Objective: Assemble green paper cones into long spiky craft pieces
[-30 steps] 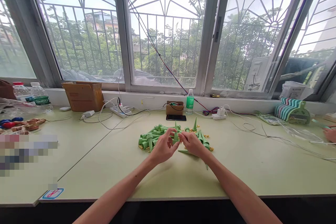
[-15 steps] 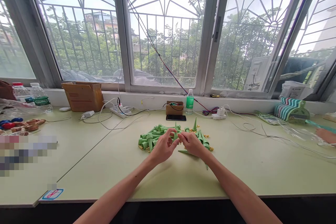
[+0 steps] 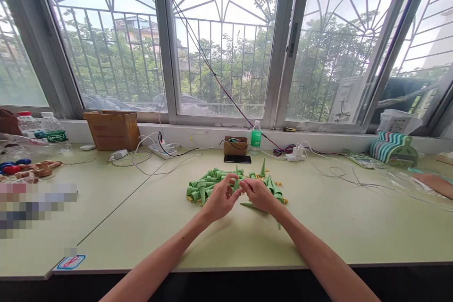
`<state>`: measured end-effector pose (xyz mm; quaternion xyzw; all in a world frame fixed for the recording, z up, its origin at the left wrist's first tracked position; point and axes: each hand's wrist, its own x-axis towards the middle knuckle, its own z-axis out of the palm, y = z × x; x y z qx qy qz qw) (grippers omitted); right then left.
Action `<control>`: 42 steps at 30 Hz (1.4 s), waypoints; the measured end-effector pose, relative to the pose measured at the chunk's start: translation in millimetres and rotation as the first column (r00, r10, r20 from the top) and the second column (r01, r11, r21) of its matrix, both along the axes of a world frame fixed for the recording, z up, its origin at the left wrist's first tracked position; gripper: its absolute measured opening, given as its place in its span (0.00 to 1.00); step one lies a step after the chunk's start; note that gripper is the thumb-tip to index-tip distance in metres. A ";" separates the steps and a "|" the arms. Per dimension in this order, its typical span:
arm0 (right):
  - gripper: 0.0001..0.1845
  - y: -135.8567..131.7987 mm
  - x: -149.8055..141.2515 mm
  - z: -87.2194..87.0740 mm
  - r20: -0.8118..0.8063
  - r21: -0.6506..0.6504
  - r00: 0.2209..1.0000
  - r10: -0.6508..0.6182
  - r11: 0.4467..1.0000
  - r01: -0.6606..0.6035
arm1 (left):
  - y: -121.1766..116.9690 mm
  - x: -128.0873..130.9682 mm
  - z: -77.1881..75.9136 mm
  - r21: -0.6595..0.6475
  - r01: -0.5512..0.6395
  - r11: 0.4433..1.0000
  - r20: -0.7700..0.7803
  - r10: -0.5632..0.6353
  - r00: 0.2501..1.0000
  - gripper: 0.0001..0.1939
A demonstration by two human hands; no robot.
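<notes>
My left hand point(image 3: 222, 199) is curled, its thumb and fingers closed around a green pointed plastic spike point(image 3: 237, 175) whose tip points up. Beside it, my right hand point(image 3: 260, 193) pinches with thumb and forefinger right at the spike; whatever lies in that pinch is hidden. Both hands meet over a heap of green plastic spikes point(image 3: 201, 188), some with wide ribbed collars. More green spikes point(image 3: 271, 184) lie just beyond my right hand, one standing point up. Small yellow pieces point(image 3: 285, 201) are scattered among and under them.
Behind the heap are a phone point(image 3: 237, 158), a small cardboard box point(image 3: 236, 146) and a green-labelled bottle point(image 3: 255, 137). Cables and a power strip point(image 3: 164, 150) run along the wall. A larger carton point(image 3: 112, 130) stands left. Another person's hand point(image 3: 433, 182) is at far right, near striped hangers point(image 3: 392, 148).
My hands stay almost in the same place, with only slight finger movement at the spike. The other person's hand at far right has shifted a little left.
</notes>
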<state>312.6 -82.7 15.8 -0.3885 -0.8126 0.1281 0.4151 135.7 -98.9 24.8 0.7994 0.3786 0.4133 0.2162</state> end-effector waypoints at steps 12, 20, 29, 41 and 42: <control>0.21 -0.6 0.0 0.2 0.011 0.010 1.000 -0.001 1.000 0.001 | 0.3 0.1 -0.5 0.027 0.001 1.000 0.008 -0.001 1.000 0.17; 0.21 -0.6 0.0 0.3 -0.001 0.000 1.000 0.012 1.000 -0.012 | -0.7 0.2 0.2 0.026 0.007 1.000 0.013 -0.008 1.000 0.17; 0.21 1.1 0.2 -1.8 0.010 0.024 1.000 0.006 1.000 -0.006 | 0.1 -0.2 -0.2 0.024 0.007 1.000 0.001 -0.007 1.000 0.17; 0.21 -0.6 -0.5 -0.1 0.012 0.024 1.000 0.007 1.000 -0.007 | 0.5 -0.3 -0.3 0.042 0.005 0.999 -0.013 -0.005 1.000 0.17; 0.21 -0.6 -0.5 -0.1 0.009 0.019 1.000 0.008 1.000 -0.008 | 0.6 -0.3 -0.4 0.044 0.004 0.999 -0.016 -0.004 1.000 0.16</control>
